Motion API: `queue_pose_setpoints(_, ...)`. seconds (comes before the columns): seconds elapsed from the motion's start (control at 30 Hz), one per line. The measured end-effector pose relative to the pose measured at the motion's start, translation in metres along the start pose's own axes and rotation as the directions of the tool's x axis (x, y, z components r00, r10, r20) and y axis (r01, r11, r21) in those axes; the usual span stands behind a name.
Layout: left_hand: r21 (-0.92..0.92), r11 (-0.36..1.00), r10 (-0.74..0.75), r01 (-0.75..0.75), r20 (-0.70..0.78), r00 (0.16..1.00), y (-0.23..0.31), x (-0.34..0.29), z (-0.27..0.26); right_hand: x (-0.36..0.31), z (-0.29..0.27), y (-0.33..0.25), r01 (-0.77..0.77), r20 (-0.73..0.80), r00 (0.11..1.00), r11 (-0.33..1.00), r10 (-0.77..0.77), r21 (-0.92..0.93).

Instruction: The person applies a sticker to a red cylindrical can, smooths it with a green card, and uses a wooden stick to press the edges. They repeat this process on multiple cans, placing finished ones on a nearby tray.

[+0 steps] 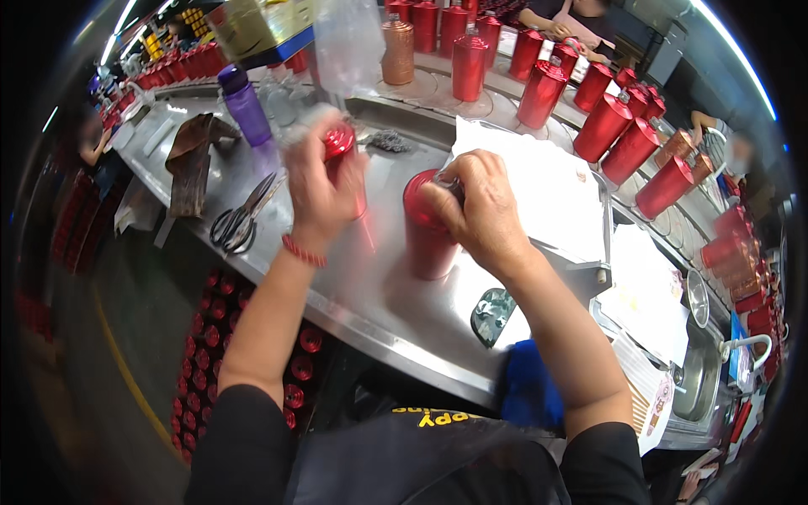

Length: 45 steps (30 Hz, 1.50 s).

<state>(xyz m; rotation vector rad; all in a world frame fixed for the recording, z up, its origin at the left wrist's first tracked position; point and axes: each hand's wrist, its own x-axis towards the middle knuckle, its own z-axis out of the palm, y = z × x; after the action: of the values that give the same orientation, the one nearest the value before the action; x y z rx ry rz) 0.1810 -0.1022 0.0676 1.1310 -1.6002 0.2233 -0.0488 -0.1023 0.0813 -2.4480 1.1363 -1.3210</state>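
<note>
A shiny red bottle (341, 141) is in my left hand (320, 189), its fingers curled round the upper part; both are smeared by motion. I wear a red beaded bracelet (304, 251) on that wrist. Just to the right, a second red bottle (430, 248) stands on the metal worktop (337, 269). My right hand (484, 206) is closed on the top of it, and the fingers mostly hide its neck. A patterned dark green object (492, 316) lies on the worktop below my right forearm.
Scissors (244, 215), a brown cloth (194, 160) and a purple bottle (245, 105) are on the left. A paper-covered tray (547, 189) sits on the right, near a sink (699, 379). Several red bottles (541, 93) line the conveyor beyond, where other people (581, 21) work.
</note>
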Motion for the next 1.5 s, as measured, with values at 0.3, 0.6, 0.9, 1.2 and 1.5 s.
queue_pose_setpoints(0.3, -0.414, 0.864, -0.052, 0.288, 0.495, 0.868, 0.028, -0.008, 0.033, 0.082, -0.084, 0.157, -0.167, -0.102, 0.978, 0.976, 0.182, 0.139)
queue_pose_setpoints(0.6, -0.414, 0.835, -0.253, 0.362, 0.295, 0.921, -0.001, -0.013, 0.020, 0.168, -0.116, 0.412, -0.532, -0.308, 0.845, 0.632, 0.437, -0.563)
queue_pose_setpoints(0.9, -0.385, 0.845, -0.310, 0.372, 0.214, 0.926, -0.027, -0.030, 0.050, 0.121, -0.126, 0.423, -0.557, -0.517, 0.818, 0.574, 0.253, -0.601)
queue_pose_setpoints(1.2, -0.488, 0.805, -0.283, 0.337, 0.183, 0.941, -0.047, -0.040, 0.061, 0.090, -0.153, 0.415, -0.596, -0.591, 0.777, 0.550, 0.215, -0.584)
queue_pose_setpoints(1.5, -0.292, 0.953, -0.084, 0.080, -0.001, 0.996, 0.003, -0.045, 0.056, 0.049, -0.246, 0.353, -0.376, -0.521, 0.851, 0.616, -0.066, -0.692)
